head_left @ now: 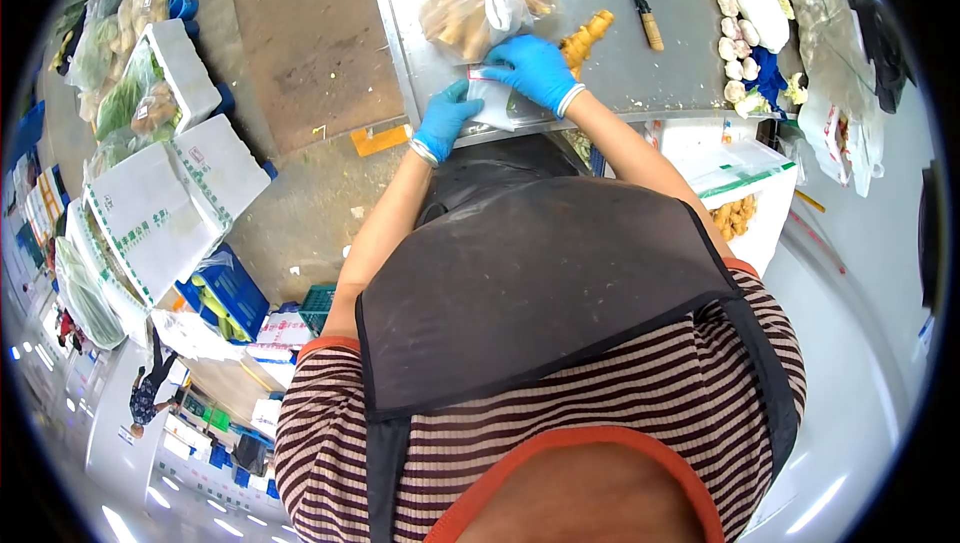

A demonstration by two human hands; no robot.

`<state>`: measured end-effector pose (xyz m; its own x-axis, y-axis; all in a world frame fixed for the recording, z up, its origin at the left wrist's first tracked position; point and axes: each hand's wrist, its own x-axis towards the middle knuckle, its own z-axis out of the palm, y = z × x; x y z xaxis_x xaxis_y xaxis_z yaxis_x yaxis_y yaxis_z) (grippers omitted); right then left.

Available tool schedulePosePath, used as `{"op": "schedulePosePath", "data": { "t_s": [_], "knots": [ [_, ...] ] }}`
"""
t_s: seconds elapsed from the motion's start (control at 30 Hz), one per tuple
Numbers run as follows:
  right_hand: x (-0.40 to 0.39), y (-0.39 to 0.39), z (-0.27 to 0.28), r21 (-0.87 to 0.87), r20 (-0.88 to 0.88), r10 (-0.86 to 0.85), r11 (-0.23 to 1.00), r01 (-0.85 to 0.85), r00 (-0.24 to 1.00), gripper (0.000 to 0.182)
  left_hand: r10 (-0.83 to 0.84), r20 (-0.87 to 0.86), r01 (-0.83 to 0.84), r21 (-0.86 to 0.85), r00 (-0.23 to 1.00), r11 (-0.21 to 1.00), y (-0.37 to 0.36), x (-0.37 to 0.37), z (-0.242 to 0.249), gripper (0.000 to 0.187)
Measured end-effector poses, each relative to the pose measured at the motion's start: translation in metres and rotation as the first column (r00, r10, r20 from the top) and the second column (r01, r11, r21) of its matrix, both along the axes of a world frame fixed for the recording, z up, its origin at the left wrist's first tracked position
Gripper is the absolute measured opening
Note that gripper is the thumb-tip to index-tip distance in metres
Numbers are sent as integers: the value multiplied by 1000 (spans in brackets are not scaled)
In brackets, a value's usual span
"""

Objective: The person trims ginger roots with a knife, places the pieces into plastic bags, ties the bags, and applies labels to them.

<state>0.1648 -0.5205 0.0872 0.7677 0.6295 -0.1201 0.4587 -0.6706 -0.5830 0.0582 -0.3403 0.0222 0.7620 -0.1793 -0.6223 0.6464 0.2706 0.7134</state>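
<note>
Both my hands wear blue gloves and are at the front edge of the metal table (610, 83). Between them is a small whitish plastic packet (490, 105) with a red-edged label at its top. My left hand (447, 121) pinches the packet's left side. My right hand (535, 71) has its fingertips at the packet's upper edge, thumb and fingers bent; its exact grip is partly hidden. Just beyond them lies a knotted clear bag of ginger (465, 18). A loose piece of ginger (588, 38) lies right of my right hand.
A knife (645, 15) with a wrapped handle lies on the table, and garlic bulbs (730, 28) line its right side. Below stands a white foam box (765, 198) with ginger. White foam boxes (150, 208) and a blue crate (228, 293) are at left. A person (148, 393) is far off.
</note>
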Motion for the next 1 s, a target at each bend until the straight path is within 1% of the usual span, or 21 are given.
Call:
{"op": "schedulePosePath", "data": {
  "t_s": [0.1,0.23,0.33,0.4,0.43,0.47,0.5,0.53,0.57,0.6,0.63,0.67,0.7,0.77,0.8,0.83,0.87,0.9,0.93,0.97,1.0],
  "knots": [
    [-6,4,-8,-42,174,184,983,-179,967,25,-16,-28,16,0,999,1000,0,6,10,48],
    [6,10,-6,-170,76,106,981,-92,992,24,22,-13,-22,-11,1000,1000,-2,9,12,46],
    [6,11,5,-118,-25,101,988,-103,995,23,5,-34,-6,-28,999,1000,0,10,19,47],
    [1,1,-15,-2,-20,146,989,-146,989,22,-7,-6,7,-5,1000,1000,1,10,20,48],
    [4,2,-23,74,-11,177,982,-175,984,22,-8,30,7,31,1000,999,0,9,16,47],
    [6,6,-20,-4,-29,143,990,-143,989,22,-65,58,62,51,996,997,3,9,8,48],
    [5,10,-15,-70,-41,117,990,-120,992,21,-139,110,101,298,984,949,3,5,-13,51],
    [4,13,-23,-119,-69,27,992,-35,997,19,-223,89,167,418,971,893,4,6,-13,52],
    [2,11,-30,-2,4,7,1000,-7,1000,17,-132,44,112,311,990,944,3,4,-9,50],
    [-4,12,-33,64,56,-85,995,81,995,15,-135,102,92,346,986,934,4,0,-19,49],
    [-9,14,-27,151,90,-130,982,116,987,12,-231,148,140,459,962,877,9,-1,-19,48],
    [-14,13,-23,251,113,-125,963,94,986,6,-179,124,115,401,976,909,10,-7,-32,54],
    [-18,13,-10,306,131,-97,951,53,987,6,-131,102,90,333,986,939,13,-13,-43,60],
    [-22,6,19,394,149,-65,919,1,987,8,-155,78,103,462,985,881,19,-11,-20,56],
    [-20,2,30,425,144,-55,905,-11,988,8,-190,89,87,651,978,754,21,-9,-4,52],
    [-11,4,37,442,40,-77,896,51,996,7,-230,91,67,799,969,597,22,-6,17,48],
    [-4,7,45,438,-63,-105,891,122,992,6,-233,174,-69,914,957,399,19,0,43,51],
    [2,-24,58,365,-151,-180,904,224,972,6,-280,196,-81,924,940,373,15,33,102,55],
    [8,-30,50,352,-184,-171,908,227,968,8,-310,437,-365,893,844,264,11,40,100,52],
    [11,-33,46,321,-257,-188,908,268,948,13,-267,460,-360,865,846,350,7,57,129,51],
    [15,-35,38,300,-383,-216,891,341,898,18,-227,585,-502,798,778,335,2,67,139,48]
  ]
}}
